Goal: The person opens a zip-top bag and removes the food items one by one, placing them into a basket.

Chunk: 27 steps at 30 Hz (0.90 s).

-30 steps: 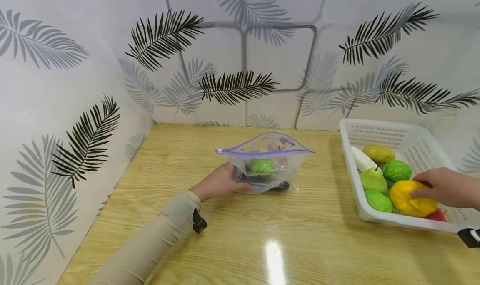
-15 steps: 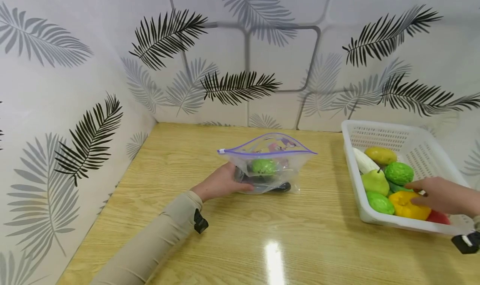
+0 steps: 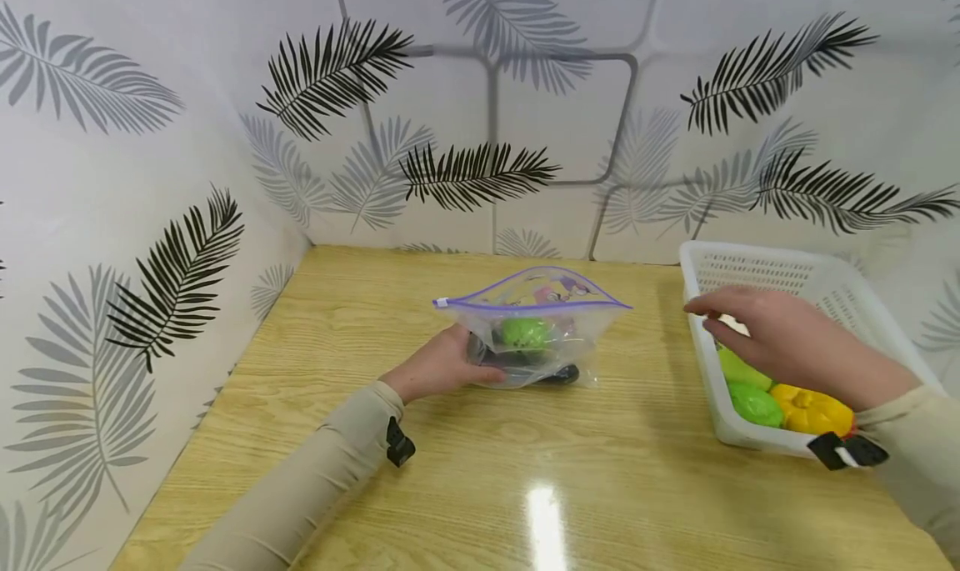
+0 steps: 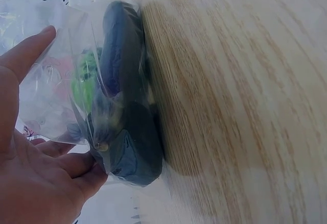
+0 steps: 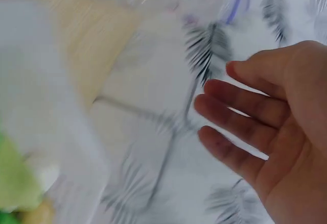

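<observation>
By the left grip (image 3: 442,367), the bag (image 3: 577,333) is held at one end, vegetables (image 4: 120,55) inside; under the empty, slack-fingered right grip (image 3: 780,338), the basket (image 3: 711,388) is seen. Bagging is apparently in hand; next, the zip (image 3: 532,307) probably must be reached.

Head, left-wrist and right-wrist views: no text, label, brand, number or sign legible; the printed motifs (image 3: 576,286) on the transparent zip bag (image 3: 579,328) are too small to resolve as lettering
</observation>
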Available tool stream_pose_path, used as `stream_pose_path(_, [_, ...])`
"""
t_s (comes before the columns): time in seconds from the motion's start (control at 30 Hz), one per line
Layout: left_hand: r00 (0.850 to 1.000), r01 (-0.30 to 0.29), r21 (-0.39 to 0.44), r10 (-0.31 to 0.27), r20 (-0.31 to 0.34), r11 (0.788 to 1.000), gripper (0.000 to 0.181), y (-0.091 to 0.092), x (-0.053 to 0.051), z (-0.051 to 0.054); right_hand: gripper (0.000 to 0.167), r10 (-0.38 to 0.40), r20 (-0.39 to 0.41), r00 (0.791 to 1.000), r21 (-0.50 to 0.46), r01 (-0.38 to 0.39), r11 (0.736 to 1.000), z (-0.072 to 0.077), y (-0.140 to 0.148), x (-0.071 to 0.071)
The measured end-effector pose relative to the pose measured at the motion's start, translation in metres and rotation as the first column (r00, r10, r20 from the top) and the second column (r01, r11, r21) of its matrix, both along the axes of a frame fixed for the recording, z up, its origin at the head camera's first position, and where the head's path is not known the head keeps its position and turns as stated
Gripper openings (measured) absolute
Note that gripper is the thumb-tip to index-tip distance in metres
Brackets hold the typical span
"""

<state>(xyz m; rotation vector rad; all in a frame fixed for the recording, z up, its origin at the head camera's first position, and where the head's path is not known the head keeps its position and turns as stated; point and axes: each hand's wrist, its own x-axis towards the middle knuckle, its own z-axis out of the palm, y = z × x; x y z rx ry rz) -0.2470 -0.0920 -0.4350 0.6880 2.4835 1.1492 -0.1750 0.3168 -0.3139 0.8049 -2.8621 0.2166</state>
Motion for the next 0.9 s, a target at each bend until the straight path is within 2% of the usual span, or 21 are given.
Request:
stream_pose_path(0.1, [1.0,-0.011,-0.02,0.011,0.005,1.0,0.103,-0.001,0.0,0.001,0.028,0.107,-0.104,0.989,-0.032,-0.111,0.993,0.011,-0.041,-0.008])
stream_pose_path(0.2, [1.0,-0.012,-0.032,0.012,0.004,0.999,0.103,-0.002,0.0,0.001,0.027,0.187,-0.114,0.976,-0.037,-0.192,0.981,0.017,-0.074,-0.02])
stream_pose_path(0.33, [1.0,-0.009,-0.029,0.009,-0.003,1.0,0.1,-0.002,-0.003,0.001,0.028,0.267,-0.052,0.962,-0.036,-0.269,0.962,0.019,-0.107,-0.039])
stream_pose_path(0.43, [1.0,-0.003,-0.01,0.003,0.003,1.0,0.101,-0.002,-0.003,0.001,0.027,0.297,0.014,0.955,-0.026,-0.296,0.955,0.016,-0.126,-0.053])
stream_pose_path(0.57, [1.0,0.0,-0.005,0.0,0.012,1.0,0.101,-0.001,-0.004,0.0,0.026,0.314,0.091,0.945,0.007,-0.316,0.949,0.008,-0.144,-0.068])
stream_pose_path(0.73, [1.0,-0.002,-0.016,0.001,-0.011,1.0,0.097,-0.001,-0.005,-0.001,0.024,0.336,0.178,0.925,0.058,-0.351,0.935,-0.007,-0.156,-0.085])
stream_pose_path(0.9, [1.0,0.012,-0.008,-0.012,-0.008,1.0,0.105,0.0,-0.008,-0.003,0.026,0.314,0.243,0.918,0.17,-0.359,0.918,-0.024,-0.162,-0.099])
